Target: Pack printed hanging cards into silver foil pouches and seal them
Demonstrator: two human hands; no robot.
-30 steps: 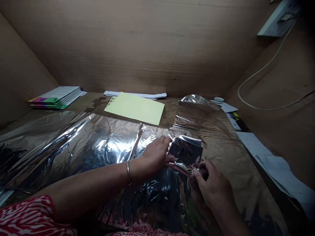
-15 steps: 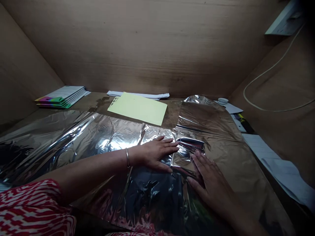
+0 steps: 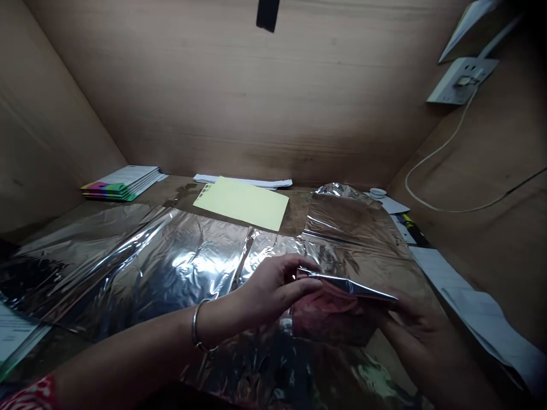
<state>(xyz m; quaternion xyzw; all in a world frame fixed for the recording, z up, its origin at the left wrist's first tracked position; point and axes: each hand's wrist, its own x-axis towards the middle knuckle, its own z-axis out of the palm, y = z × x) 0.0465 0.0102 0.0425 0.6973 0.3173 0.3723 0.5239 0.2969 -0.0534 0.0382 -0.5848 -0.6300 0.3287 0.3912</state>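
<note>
Both hands hold a small folded piece of silver foil point(image 3: 331, 310) above the larger foil sheet point(image 3: 205, 250). My left hand point(image 3: 267, 287), with a metal bangle at its wrist, pinches the left end of the piece between thumb and fingers. At the opposite end, my right hand point(image 3: 421, 333) grips the right corner, its fingers partly hidden behind the foil. The piece is tilted, and its near face reflects red. Shiny and creased, the large sheet spreads under both arms over most of the table.
Beyond the foil lies a pale yellow sheet point(image 3: 243, 202), with white folded paper point(image 3: 243, 181) behind it. A stack of booklets point(image 3: 123, 183) sits at the back left. Papers point(image 3: 470, 307) line the right side, below a wall socket point(image 3: 464, 80) with a hanging cable point(image 3: 410, 176).
My hands lay flat on the folded foil piece before; now they have lifted it off the sheet, one at each end. The camera view has tipped up slightly.
</note>
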